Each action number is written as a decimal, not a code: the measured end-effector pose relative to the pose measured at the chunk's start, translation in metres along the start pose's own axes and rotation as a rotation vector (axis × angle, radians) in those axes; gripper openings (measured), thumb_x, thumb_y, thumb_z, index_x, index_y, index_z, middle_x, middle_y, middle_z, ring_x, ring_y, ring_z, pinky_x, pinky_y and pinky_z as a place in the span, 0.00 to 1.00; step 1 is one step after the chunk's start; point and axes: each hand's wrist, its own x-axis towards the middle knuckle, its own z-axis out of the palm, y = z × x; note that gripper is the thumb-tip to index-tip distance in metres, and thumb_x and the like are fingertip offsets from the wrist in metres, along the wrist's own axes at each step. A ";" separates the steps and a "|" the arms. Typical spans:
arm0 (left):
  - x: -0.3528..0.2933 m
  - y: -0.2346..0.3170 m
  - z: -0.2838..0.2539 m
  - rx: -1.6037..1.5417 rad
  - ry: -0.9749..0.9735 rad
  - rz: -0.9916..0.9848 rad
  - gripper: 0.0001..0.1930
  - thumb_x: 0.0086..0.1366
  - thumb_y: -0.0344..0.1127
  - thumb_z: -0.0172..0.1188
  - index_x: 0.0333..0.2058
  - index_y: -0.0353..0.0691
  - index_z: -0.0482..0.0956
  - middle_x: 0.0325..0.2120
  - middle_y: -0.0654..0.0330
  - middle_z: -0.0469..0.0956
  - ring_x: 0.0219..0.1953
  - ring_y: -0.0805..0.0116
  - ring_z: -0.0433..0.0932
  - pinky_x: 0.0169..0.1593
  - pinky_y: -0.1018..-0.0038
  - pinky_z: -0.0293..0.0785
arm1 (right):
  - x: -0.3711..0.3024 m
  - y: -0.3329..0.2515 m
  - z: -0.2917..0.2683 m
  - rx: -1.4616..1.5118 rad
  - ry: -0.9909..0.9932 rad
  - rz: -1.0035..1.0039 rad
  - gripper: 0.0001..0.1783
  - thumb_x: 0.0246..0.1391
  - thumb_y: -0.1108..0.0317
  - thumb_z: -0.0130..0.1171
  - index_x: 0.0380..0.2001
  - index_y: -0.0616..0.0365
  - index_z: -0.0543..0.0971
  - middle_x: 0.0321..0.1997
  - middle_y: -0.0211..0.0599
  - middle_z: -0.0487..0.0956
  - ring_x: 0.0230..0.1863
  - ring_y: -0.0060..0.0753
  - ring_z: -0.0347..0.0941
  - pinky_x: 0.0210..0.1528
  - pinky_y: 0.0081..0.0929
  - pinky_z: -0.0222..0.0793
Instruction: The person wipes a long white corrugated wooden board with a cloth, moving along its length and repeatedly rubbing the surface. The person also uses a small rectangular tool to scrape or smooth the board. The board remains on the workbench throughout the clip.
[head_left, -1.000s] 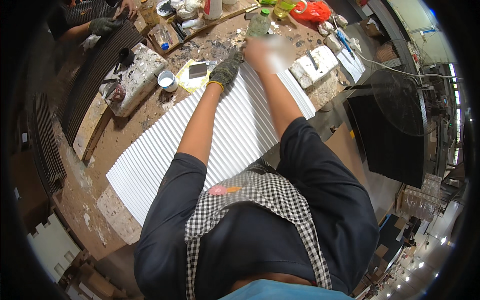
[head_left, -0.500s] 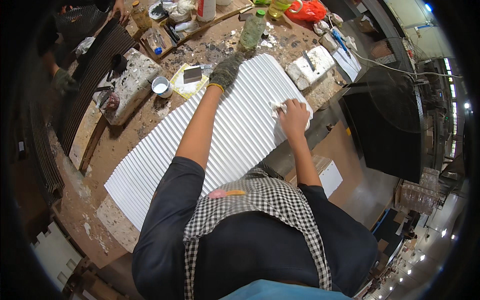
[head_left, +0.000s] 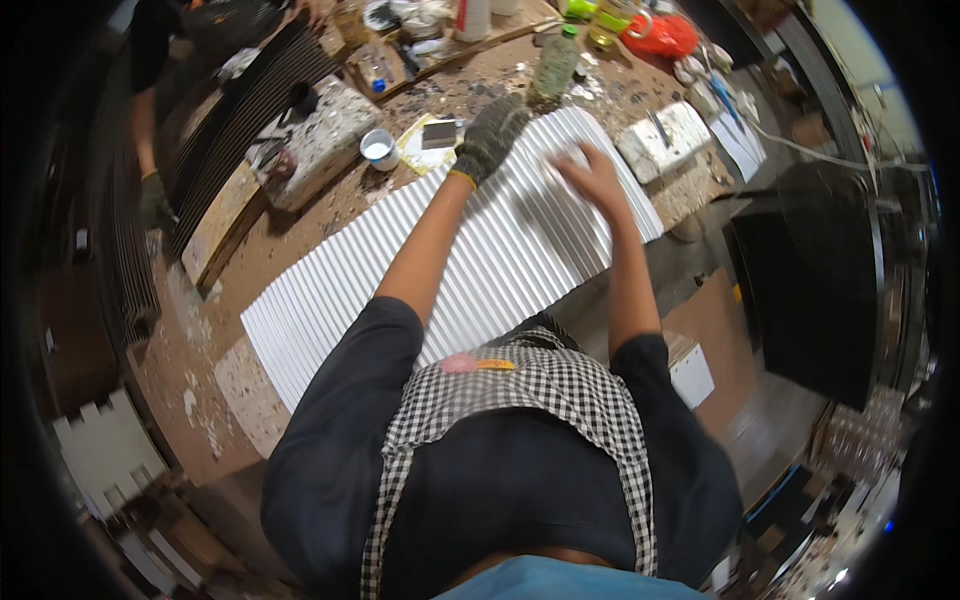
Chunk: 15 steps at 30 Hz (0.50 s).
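A white panel with straight parallel ribs [head_left: 400,290] lies slantwise across the workbench in front of me. My left hand [head_left: 490,138], in a dark knitted glove with a yellow cuff, grips the panel's far edge. Over the panel's right part is my bare right hand [head_left: 592,182], smeared by motion. A small wad of white cloth [head_left: 553,170] shows at its fingertips, blurred. Beyond the left hand stands a cloudy bottle with a green cap [head_left: 555,65]. A cup of white paint [head_left: 379,149] and a dark grey block [head_left: 439,134] on a yellow-and-white sheet are left of the glove.
A paint-spotted white block [head_left: 663,142] lies right of the panel. Another spattered block [head_left: 330,140] bears dark tools at the left. Dark ribbed panels [head_left: 250,90] are beside a co-worker's gloved hand [head_left: 155,200]. A red plastic bag [head_left: 660,37] lies at the back.
My right hand has moved from the panel's right end, up and farther from me, over its far part. The left hand stays at the far edge. The whole view has shifted slightly.
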 end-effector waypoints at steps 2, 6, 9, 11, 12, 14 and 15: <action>-0.058 0.036 -0.030 0.138 -0.031 -0.030 0.25 0.78 0.48 0.56 0.66 0.42 0.74 0.66 0.48 0.74 0.70 0.46 0.69 0.74 0.57 0.66 | -0.088 0.030 -0.054 0.320 -0.437 0.210 0.26 0.57 0.52 0.73 0.51 0.61 0.85 0.44 0.38 0.86 0.46 0.27 0.81 0.51 0.30 0.77; -0.168 0.114 -0.105 0.148 0.039 0.006 0.24 0.71 0.42 0.67 0.63 0.46 0.78 0.61 0.51 0.79 0.68 0.45 0.73 0.72 0.51 0.69 | -0.245 0.117 -0.116 0.493 -0.727 0.193 0.15 0.53 0.66 0.73 0.43 0.60 0.85 0.47 0.38 0.86 0.48 0.34 0.82 0.53 0.36 0.77; -0.219 0.153 -0.129 0.289 0.075 0.013 0.21 0.71 0.41 0.66 0.59 0.41 0.79 0.60 0.52 0.80 0.67 0.50 0.74 0.76 0.51 0.62 | -0.366 0.182 -0.115 0.825 -0.532 0.960 0.25 0.56 0.63 0.73 0.54 0.63 0.80 0.50 0.36 0.86 0.55 0.34 0.81 0.57 0.35 0.76; -0.233 0.171 -0.127 0.471 -0.009 -0.217 0.23 0.70 0.48 0.65 0.57 0.40 0.80 0.58 0.49 0.80 0.69 0.48 0.70 0.78 0.50 0.56 | -0.437 0.217 -0.090 0.650 -0.271 1.277 0.24 0.56 0.64 0.72 0.53 0.63 0.80 0.50 0.38 0.85 0.54 0.36 0.80 0.57 0.36 0.75; -0.235 0.175 -0.124 0.452 -0.028 -0.223 0.25 0.69 0.50 0.65 0.57 0.40 0.81 0.60 0.48 0.79 0.70 0.47 0.68 0.79 0.51 0.54 | -0.469 0.231 -0.072 0.631 -0.228 1.316 0.24 0.56 0.64 0.72 0.53 0.63 0.80 0.50 0.39 0.84 0.54 0.37 0.80 0.57 0.37 0.75; -0.234 0.181 -0.120 0.485 -0.104 -0.179 0.29 0.68 0.54 0.65 0.59 0.40 0.80 0.64 0.47 0.76 0.72 0.48 0.65 0.80 0.51 0.50 | -0.515 0.254 -0.033 0.521 -0.122 1.399 0.23 0.57 0.64 0.70 0.53 0.64 0.80 0.50 0.41 0.84 0.54 0.40 0.79 0.57 0.38 0.74; -0.234 0.186 -0.117 0.495 -0.144 -0.154 0.30 0.72 0.56 0.60 0.63 0.41 0.78 0.68 0.49 0.72 0.75 0.48 0.59 0.81 0.52 0.44 | -0.529 0.263 -0.013 0.478 -0.086 1.438 0.23 0.57 0.64 0.70 0.52 0.64 0.80 0.51 0.42 0.83 0.54 0.41 0.79 0.57 0.38 0.74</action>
